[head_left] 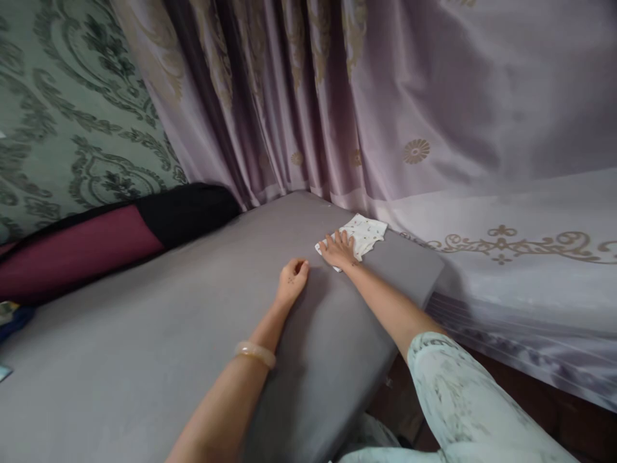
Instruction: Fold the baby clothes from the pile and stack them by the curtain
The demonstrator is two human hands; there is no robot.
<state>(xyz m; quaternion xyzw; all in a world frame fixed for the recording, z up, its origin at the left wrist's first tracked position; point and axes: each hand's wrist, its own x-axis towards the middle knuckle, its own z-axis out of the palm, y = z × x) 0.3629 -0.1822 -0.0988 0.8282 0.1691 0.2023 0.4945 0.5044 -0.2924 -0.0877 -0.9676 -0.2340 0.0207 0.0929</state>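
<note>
A small white garment (362, 233) with a scattered print lies flat near the corner of a grey-covered mattress (159, 334). On its near left part rests my right hand (339, 249), palm down with the fingers spread. Part of the cloth is hidden beneath that hand. To the left, apart from the garment, my left hand (292, 280) is just over the mattress with its fingers curled in, and nothing shows between them. A pale bangle (255, 354) circles my left wrist.
Lilac curtains (385, 128) with gold patterns hang along the far and right sides of the mattress. A long black and maroon bag (96, 241) lies by the green patterned wall (87, 103). Dark blue cloth (17, 321) shows at the left edge.
</note>
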